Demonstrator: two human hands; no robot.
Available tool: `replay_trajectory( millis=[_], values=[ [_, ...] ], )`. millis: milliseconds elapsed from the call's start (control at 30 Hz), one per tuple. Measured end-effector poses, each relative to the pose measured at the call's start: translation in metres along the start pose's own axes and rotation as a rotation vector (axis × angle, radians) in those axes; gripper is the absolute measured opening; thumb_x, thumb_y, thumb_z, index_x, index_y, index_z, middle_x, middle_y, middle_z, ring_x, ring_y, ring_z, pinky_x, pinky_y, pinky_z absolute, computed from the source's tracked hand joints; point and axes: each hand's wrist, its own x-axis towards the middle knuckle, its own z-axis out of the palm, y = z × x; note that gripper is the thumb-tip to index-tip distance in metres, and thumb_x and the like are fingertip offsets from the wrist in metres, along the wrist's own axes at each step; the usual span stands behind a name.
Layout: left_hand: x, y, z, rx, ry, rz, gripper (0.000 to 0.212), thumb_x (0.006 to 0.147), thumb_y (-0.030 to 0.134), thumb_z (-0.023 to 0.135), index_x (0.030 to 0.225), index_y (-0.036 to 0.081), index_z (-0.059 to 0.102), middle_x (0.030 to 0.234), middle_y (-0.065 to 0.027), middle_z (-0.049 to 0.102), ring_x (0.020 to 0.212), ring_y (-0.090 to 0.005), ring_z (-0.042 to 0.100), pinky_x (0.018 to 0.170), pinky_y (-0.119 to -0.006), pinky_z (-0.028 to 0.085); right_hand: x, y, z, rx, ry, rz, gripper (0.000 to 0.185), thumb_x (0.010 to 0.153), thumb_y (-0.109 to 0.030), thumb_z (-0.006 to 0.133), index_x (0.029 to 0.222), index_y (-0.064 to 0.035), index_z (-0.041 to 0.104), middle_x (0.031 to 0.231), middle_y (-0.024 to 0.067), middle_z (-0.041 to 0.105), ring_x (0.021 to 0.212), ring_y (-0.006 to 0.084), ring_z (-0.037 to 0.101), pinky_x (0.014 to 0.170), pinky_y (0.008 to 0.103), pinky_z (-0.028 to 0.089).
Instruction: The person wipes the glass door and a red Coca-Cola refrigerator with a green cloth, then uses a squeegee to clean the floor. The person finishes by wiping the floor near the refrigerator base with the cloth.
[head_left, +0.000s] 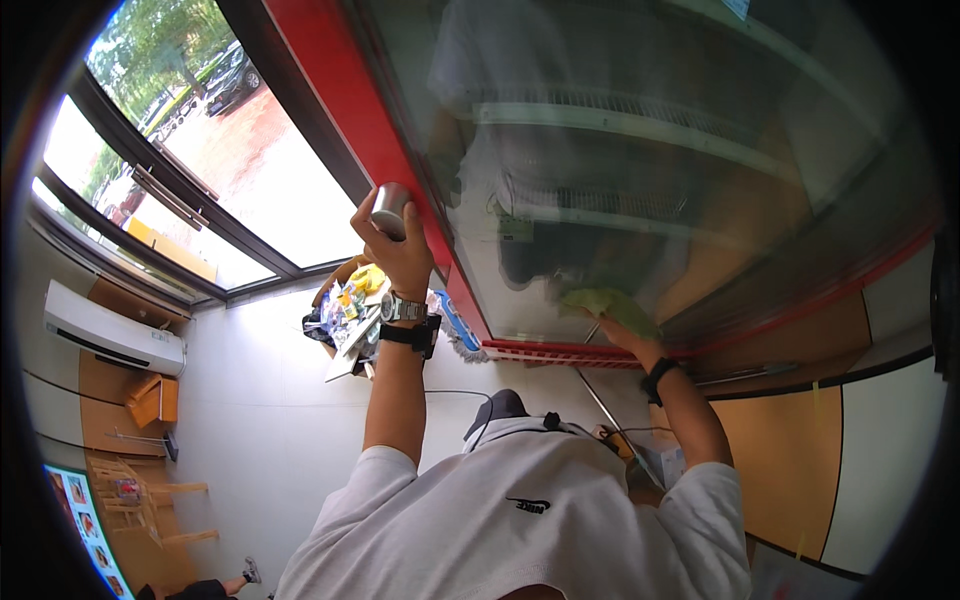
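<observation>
My left hand (399, 251) is wrapped around a silver metal canister (390, 210), held beside the red frame (352, 90) of a glass-fronted display refrigerator. Which end of the canister faces up cannot be told. Lower down and to the right, my right hand (628, 334) presses a yellow-green cloth (611, 304) against the glass door (540, 307). The cloth covers part of the fingers. Behind the glass are white wire shelves (615, 120), and my own reflection overlays them. A wristwatch (403, 307) and a black strap sit on my left wrist; another black band is on my right.
A box of mixed clutter (345, 315) stands on the floor by the glass doors (217, 165). Close to it is a blue-backed dust mop (459, 322). A metal pole (611, 420) leans below the refrigerator. Wooden chairs (135, 495) and another person's leg (236, 585) are at lower left.
</observation>
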Motion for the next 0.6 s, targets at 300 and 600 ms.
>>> replay_trajectory(
  millis=[300,600],
  values=[
    [0.005,0.004,-0.003,-0.025,-0.033,0.086,0.058,0.091,0.018,0.081,0.138,0.008,0.05,0.087,-0.0214,0.074,0.076,-0.0296,0.078,0.061,-0.034,0.058,-0.08,0.117,-0.155,-0.239,0.045,0.246,0.053,0.104,-0.01,0.054,0.157,-0.0086,0.045,0.097,0.018,0.065,0.087,0.0323,0.064,0.079,0.0451,0.052],
    [0.003,0.007,-0.002,-0.076,-0.079,0.059,0.06,0.091,0.02,0.083,0.138,0.004,0.049,0.073,-0.0166,0.07,0.06,-0.0282,0.072,0.052,-0.036,0.053,0.089,0.129,-0.356,-0.261,0.675,0.48,0.048,0.103,-0.008,0.05,0.145,0.015,0.047,0.139,0.0341,0.05,0.12,0.0449,0.058,0.098,0.0493,0.048]
  ],
)
